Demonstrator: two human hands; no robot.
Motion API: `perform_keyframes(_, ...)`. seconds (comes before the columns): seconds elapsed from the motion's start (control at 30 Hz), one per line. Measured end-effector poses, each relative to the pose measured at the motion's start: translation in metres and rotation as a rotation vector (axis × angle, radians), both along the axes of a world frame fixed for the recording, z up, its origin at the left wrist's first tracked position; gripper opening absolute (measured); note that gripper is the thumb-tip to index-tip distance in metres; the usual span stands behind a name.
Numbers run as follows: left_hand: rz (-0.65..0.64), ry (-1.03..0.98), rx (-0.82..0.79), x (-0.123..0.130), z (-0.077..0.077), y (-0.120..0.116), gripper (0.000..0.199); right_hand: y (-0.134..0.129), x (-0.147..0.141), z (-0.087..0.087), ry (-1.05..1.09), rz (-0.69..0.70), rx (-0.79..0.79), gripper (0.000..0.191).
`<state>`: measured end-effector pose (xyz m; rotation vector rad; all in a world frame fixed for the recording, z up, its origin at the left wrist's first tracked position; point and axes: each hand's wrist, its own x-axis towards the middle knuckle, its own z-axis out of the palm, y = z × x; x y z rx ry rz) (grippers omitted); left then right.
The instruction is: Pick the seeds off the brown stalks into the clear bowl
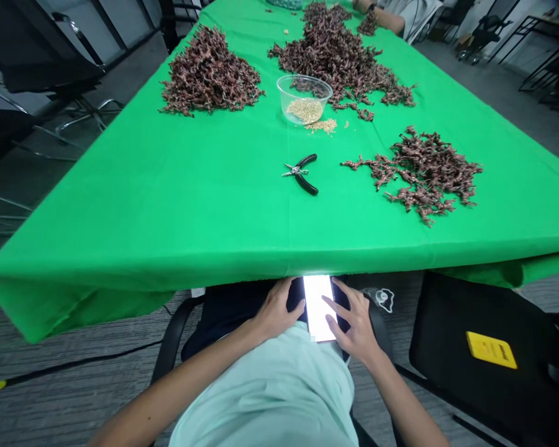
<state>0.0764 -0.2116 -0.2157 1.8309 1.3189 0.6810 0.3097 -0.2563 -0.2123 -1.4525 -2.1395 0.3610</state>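
From my head camera I look down past my mint-green T-shirt [265, 397] at my lap, where a smartphone [317, 307] sits between my two hands, its screen lit bright white. The phone stands just below the table's near edge, its top end almost touching the overhanging cloth. My left hand [277, 308] wraps narrowly around the phone's left side, the fingers curling behind it. My right hand [354, 324] comes in from the other side with its fingers spread and lying on the screen, so both hands are holding the phone.

Beyond the edge, a green cloth [168, 198] covers the table. Nearest to me, well apart from my hands, lie black-handled pliers [302, 175] with their steel tips pointing left. Further up is a transparent plastic bowl [304, 99] with pale grains inside, and a small spill of the same grains [322, 126] lies just beside it. Three heaps of brown, twiggy sprigs [423, 171] spread across the cloth, one on the right and two further up. At the far end, a co-worker's forearm [382, 15] rests on the table. To my right, a yellow card [491, 349] lies on a black chair seat [451, 335]
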Motion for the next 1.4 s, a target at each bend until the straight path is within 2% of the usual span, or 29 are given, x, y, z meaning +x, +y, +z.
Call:
perform_keyframes(0.23,-0.011,-0.039,0.024,-0.0003,0.0006,0.0005,0.050,0.0014,0.0012,0.0030,0.039,-0.033,-0.032,0.047)
perform_keyframes(0.4,-0.005,-0.067,0.046,0.0000,0.0008,0.0005,0.050,0.0011,0.0004,0.0017,-0.012,0.008,-0.027,0.041)
perform_keyframes(0.6,0.002,-0.056,0.040,-0.0001,0.0002,0.0003,0.049,0.0015,-0.0013,0.0041,-0.054,0.029,-0.068,0.045)
perform_keyframes(0.8,-0.006,-0.039,0.023,-0.0004,-0.0003,0.0007,0.047,0.0010,-0.0003,0.0036,-0.009,0.019,-0.028,0.037)
perform_keyframes(1.03,-0.011,-0.046,0.036,-0.0004,-0.0011,0.0004,0.047,-0.0018,-0.0005,0.0032,-0.117,0.139,-0.047,0.036)
perform_keyframes(1.4,-0.001,-0.048,0.030,-0.0002,-0.0006,0.0007,0.047,-0.0016,-0.0023,0.0072,-0.146,0.118,-0.098,0.036)
